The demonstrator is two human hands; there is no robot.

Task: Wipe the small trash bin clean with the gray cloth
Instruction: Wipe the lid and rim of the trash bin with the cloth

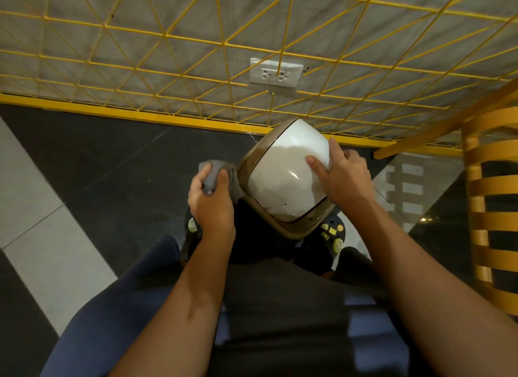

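Two things fill most of the room ahead of this person: a grey wall (84,26) caged in yellow wire mesh (168,37) with a white socket plate (276,73) set into it, and a dark tiled floor (98,166) with pale slabs on the left. A slatted wooden chair (487,194) stands off to the right. Down between the knees, just short of the yellow skirting, is the small trash bin (286,177), tan-rimmed with a white swing lid, its lower edge flecked with dark spots and grime. It looks tipped toward the wall, though how it is propped underneath I cannot tell. The right hand (342,174) steadies it from the right side, fingers spread, forefinger and thumb pressed flat on the lid and the rest wrapped round the rim. The left hand (210,200) sits at the bin's left flank, fingers curled and pinching the bunched gray cloth (215,174), which touches or very nearly touches the rim there. So the dirty lid lies immediately to the right of the cloth hand, and its soiled lower edge runs along the side nearest the body. My guess is the left hand, being the one with the cloth, need only sweep rightward over the rim onto the lid while the right keeps the bin from swinging.
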